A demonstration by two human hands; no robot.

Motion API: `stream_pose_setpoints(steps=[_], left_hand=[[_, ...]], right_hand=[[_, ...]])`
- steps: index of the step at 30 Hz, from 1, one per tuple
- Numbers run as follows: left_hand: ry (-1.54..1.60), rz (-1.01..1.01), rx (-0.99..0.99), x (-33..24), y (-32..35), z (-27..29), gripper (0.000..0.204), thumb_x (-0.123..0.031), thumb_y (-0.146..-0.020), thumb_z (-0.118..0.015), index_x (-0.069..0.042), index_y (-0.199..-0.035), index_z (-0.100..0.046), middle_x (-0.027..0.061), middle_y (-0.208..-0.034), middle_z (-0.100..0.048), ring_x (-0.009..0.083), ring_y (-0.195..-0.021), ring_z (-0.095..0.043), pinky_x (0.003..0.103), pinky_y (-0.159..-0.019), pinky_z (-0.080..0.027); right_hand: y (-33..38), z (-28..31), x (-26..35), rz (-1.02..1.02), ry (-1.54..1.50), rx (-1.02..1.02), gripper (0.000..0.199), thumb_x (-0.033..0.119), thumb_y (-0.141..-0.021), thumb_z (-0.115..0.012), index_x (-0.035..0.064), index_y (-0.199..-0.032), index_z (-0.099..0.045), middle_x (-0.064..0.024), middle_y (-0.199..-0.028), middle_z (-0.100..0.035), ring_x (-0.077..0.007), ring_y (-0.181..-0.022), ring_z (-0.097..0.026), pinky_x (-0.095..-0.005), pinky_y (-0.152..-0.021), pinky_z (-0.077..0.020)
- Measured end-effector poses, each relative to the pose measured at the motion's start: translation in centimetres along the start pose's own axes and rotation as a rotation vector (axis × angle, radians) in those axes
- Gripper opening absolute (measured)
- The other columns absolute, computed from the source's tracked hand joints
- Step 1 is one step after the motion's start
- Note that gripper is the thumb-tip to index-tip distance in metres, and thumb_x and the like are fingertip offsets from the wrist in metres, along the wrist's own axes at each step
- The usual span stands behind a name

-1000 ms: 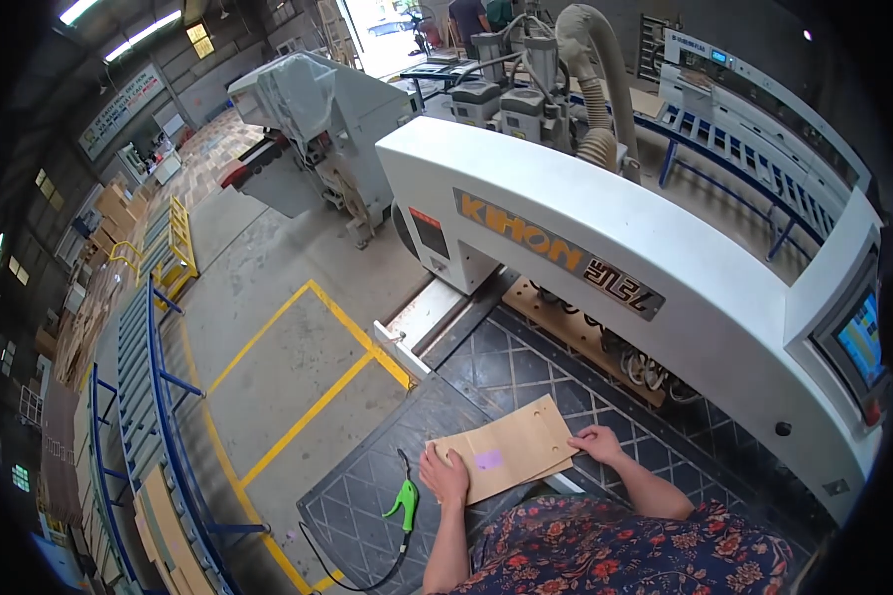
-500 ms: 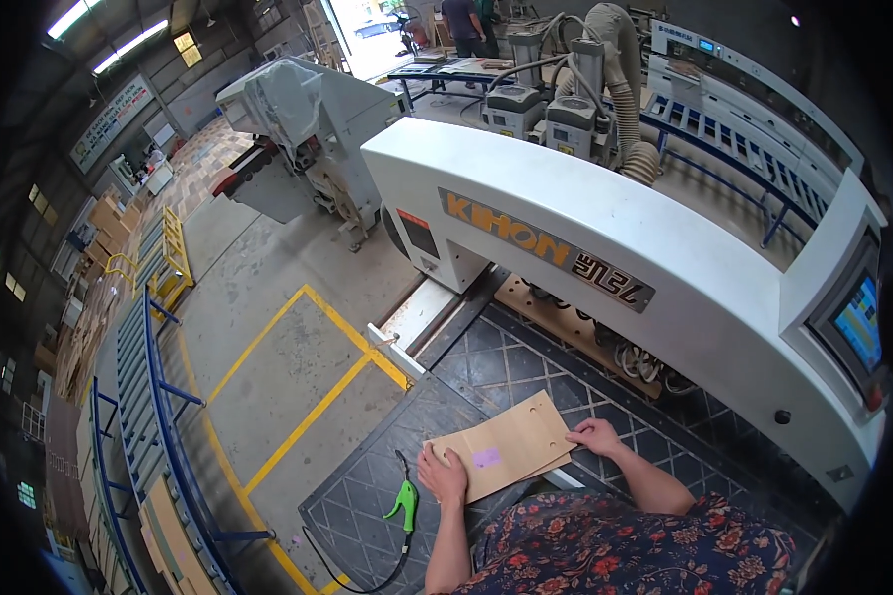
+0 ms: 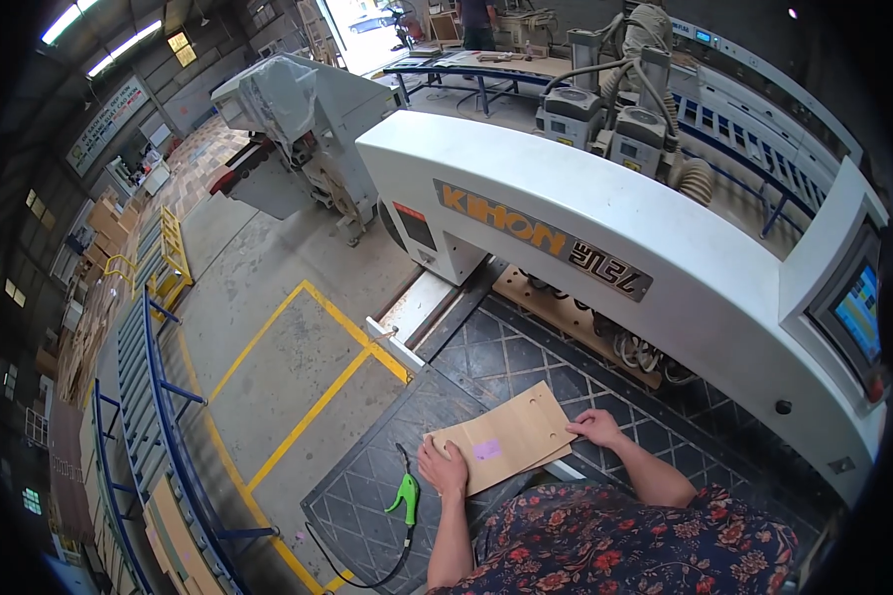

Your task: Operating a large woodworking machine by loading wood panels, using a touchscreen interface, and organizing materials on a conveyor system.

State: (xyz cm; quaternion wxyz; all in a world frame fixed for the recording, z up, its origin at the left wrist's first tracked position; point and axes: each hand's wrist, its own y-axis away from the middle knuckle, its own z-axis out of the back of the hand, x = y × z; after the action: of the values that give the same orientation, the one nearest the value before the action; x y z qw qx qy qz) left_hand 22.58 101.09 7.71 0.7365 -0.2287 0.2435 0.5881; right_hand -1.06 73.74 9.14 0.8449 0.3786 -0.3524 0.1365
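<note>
- Two flat, light-brown wooden panels point(image 3: 511, 436), stacked and drilled with small round holes, are seen lying on the dark diamond-patterned machine bed point(image 3: 506, 362), near the person and just in front of the large white gantry machine point(image 3: 605, 238).
- A purple mark is visible on the top panel's near left part.
- Judged from how things lie, the panels have been brought onto the bed but not yet passed under the gantry; positioning appears to be the step in hand, with feeding or machining left.
- The left hand point(image 3: 442, 466) is laid flat, fingers spread, on the near left corner of the stack; nothing is gripped.
- The right hand point(image 3: 597, 428) is set against the right edge of the panels, fingers loosely curled over it; whether the edge is pinched cannot be told.
- The hands are kept well apart, one at each end of the stack.
- A green-handled air gun point(image 3: 405, 494) with a black hose is lying on the bed, just left of the left hand, untouched.
- Yellow floor lines point(image 3: 298, 397) and a blue roller rack point(image 3: 144, 397) are seen farther left.
</note>
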Motion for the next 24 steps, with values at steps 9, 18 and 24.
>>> stream_pose_setpoints(steps=[9,18,24], left_hand=[[0.016,0.004,0.002,-0.2,0.0,0.3,0.057,-0.035,-0.092,-0.060,-0.004,-0.138,-0.051,0.0201,-0.135,-0.052,0.0367,-0.129,-0.047,0.048,-0.111,-0.032],[-0.008,0.037,-0.047,0.4,-0.1,-0.2,0.056,-0.036,-0.091,-0.062,-0.006,-0.138,-0.052,0.0196,-0.135,-0.053,0.0361,-0.129,-0.048,0.048,-0.111,-0.032],[0.010,0.011,-0.017,0.8,0.0,-0.5,0.056,-0.035,-0.092,-0.062,-0.006,-0.138,-0.052,0.0213,-0.136,-0.052,0.0360,-0.131,-0.047,0.049,-0.112,-0.031]], right_hand=[[-0.4,-0.2,-0.5,0.028,0.035,-0.024,0.047,0.039,-0.074,-0.090,0.0013,-0.097,-0.075,-0.0064,-0.083,-0.074,-0.0135,-0.074,-0.067,-0.0279,-0.071,-0.0532],[-1.5,-0.7,-2.0,0.045,-0.057,-0.023,0.038,0.028,-0.076,-0.090,-0.0008,-0.094,-0.073,-0.0053,-0.077,-0.071,-0.0108,-0.068,-0.065,-0.0258,-0.063,-0.0523],[-1.9,-0.6,-2.4,0.145,-0.114,0.019,0.029,0.021,-0.079,-0.087,-0.0009,-0.091,-0.072,-0.0031,-0.072,-0.069,-0.0073,-0.058,-0.058,-0.0238,-0.054,-0.0461]])
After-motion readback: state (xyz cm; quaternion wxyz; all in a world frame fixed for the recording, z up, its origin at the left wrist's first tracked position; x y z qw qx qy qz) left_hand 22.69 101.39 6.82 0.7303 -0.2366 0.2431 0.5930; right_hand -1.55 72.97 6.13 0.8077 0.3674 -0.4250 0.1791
